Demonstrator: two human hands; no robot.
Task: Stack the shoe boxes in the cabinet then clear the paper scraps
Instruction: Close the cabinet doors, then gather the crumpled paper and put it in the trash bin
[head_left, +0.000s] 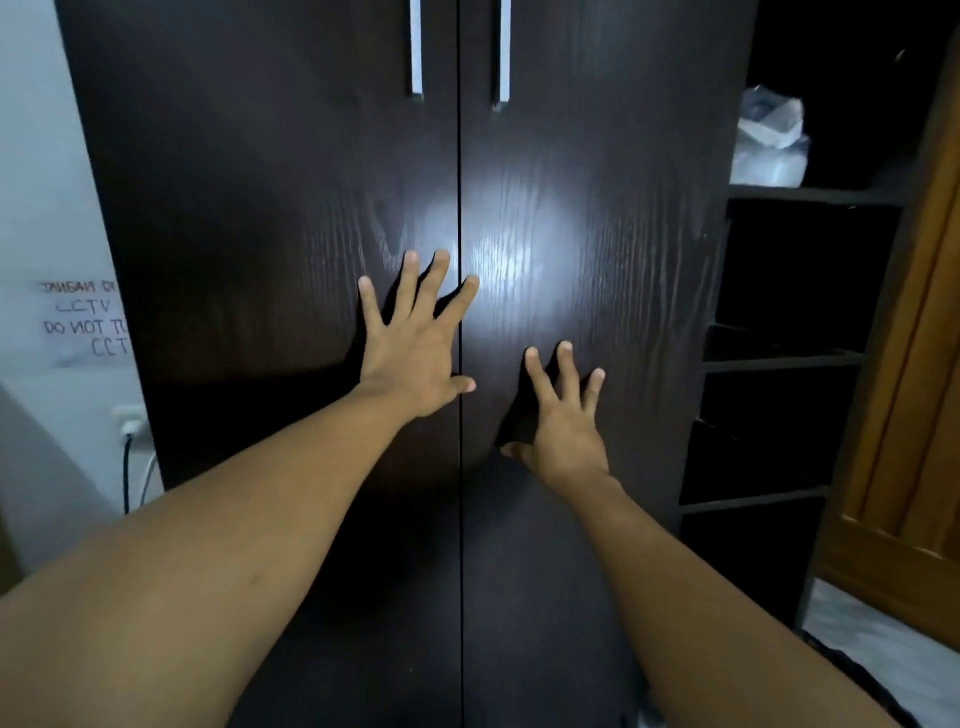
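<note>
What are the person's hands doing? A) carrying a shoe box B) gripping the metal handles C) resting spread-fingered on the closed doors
C: the left hand and right hand rest with spread fingers on the shut cabinet doors, well below the handles.

Wall sign: "CCTV", "DO NOT"

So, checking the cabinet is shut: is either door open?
No, the left door and right door meet flush along the centre seam.
</note>
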